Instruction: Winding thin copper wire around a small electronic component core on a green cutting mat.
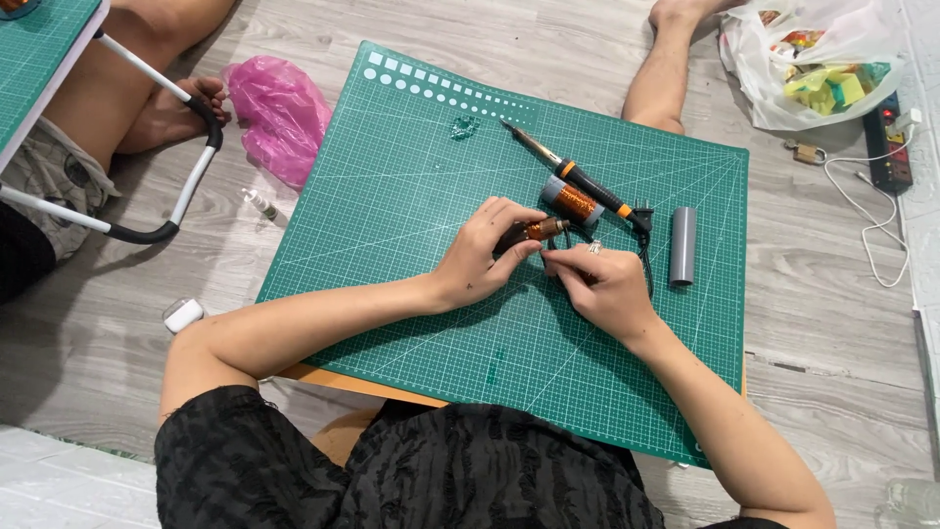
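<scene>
Lying near mat centre, small copper-wound coil (537, 231) had long axis roughly left-right, one end toward right hand. Left hand (482, 257) fingers closed around coil body; right hand (599, 284) fingertips pinched together at coil's right end, whether on wire could not tell. Green cutting mat (411, 235) underneath. Just beyond hands: copper wire spool (573, 202), soldering iron (573, 174) lying diagonally, grey tube (682, 246) to right. Pink bag (279, 113) off mat. Both forearms angled inward, wrists low.
</scene>
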